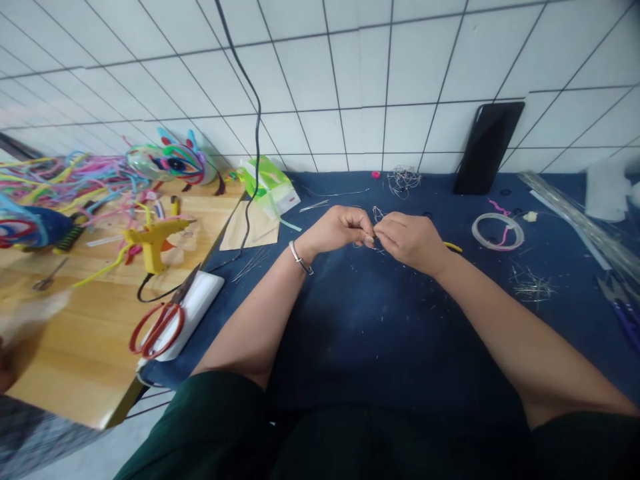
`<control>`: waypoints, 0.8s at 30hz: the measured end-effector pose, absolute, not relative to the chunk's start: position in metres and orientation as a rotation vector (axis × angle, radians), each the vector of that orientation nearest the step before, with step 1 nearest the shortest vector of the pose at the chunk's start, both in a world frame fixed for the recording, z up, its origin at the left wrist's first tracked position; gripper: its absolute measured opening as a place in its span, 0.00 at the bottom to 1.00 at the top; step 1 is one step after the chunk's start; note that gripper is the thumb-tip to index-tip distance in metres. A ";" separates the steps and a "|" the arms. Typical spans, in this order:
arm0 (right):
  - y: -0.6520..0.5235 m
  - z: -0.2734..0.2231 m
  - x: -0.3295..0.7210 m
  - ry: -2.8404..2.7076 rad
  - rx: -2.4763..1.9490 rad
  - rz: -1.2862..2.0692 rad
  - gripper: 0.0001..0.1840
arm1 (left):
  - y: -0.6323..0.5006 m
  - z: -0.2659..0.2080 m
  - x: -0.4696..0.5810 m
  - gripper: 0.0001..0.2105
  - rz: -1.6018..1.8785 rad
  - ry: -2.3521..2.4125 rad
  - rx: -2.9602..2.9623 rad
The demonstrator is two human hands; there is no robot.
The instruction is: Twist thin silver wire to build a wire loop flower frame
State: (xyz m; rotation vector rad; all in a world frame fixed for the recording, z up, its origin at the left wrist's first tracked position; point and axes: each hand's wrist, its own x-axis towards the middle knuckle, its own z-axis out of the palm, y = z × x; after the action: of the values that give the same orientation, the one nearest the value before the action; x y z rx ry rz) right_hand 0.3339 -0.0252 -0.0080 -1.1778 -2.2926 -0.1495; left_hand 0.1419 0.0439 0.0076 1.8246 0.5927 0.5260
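My left hand (344, 229), with a silver bangle (300, 260) on its wrist, is closed in a pinch over the dark blue cloth. Against its fingertips, my right hand (411, 239) is pinched too. A thin wire loop (378, 213) sticks up between them, and fine strands show below the fingers. The fingers hide most of the wire, so its full shape cannot be made out. Just beyond the hands sits a tangled bundle of wire (404, 180). A yellow piece (453, 247) pokes out beside my right wrist.
Right: a phone (489, 148) leaning on the wall, a clear ring (498, 231), wire clippings (533, 287) and blue-handled pliers (620, 310). Left: red-handled scissors (157, 333) on a white box, a yellow glue gun (154, 243) and colourful pipe cleaners (75, 183). A black cable (259, 120) hangs down the wall.
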 end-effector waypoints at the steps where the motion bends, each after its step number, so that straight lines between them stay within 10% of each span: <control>1: -0.025 -0.008 0.333 -2.260 -1.190 -0.151 0.12 | 0.043 0.008 0.142 0.08 0.520 0.589 1.809; 24: -0.025 -0.009 0.332 -2.145 -1.125 -0.118 0.10 | 0.042 0.012 0.142 0.06 0.601 0.624 1.814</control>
State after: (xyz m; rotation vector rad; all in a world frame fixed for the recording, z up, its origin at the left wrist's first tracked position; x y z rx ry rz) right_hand 0.3315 -0.0250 -0.0088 -1.1249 -2.1445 -0.1175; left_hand 0.1420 0.0423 0.0125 1.8139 0.6236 0.6010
